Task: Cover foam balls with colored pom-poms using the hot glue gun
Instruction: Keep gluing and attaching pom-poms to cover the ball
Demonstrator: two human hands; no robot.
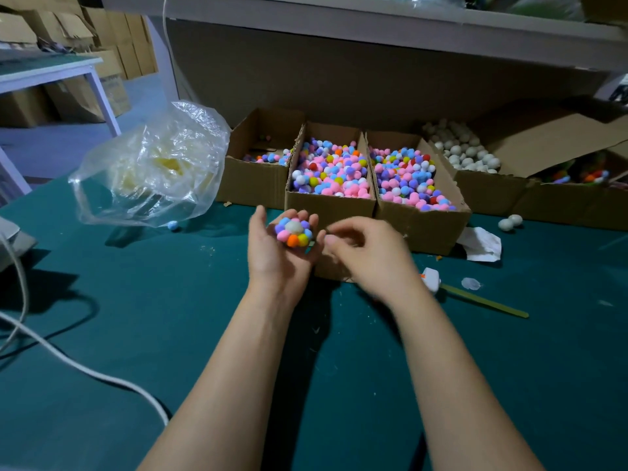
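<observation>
Two bare arms [238, 368] reach out over a green table [153, 317]. The left hand [275, 256] is turned palm up, and its fingers curl round a foam ball [293, 227], holding it just above the table in front of some boxes. Little pom-poms [292, 240] in pink, blue, purple, orange and yellow make a ring on the ball, and the white top of the ball shows bare in the middle. The right hand [367, 256] is just beside the ball, with its fingers bent and the tips close together. It is blurry, so I cannot tell if it pinches anything. Behind the hands stand a middle box [331, 207] and a right box [424, 229], both full of loose colored pom-poms. A left box [251, 181] has only a few in it. Farther right, a far box [489, 192] holds plain white balls, and two loose white balls [509, 222] lie on the table near it. A big clear plastic bag [153, 164] sits to the left, with one blue pom-pom [172, 226] beside it. A white cord [68, 363] curls across the table at the left. A small white thing [431, 278] peeks out from behind the right wrist, next to a thin yellow-green stick [486, 302].
</observation>
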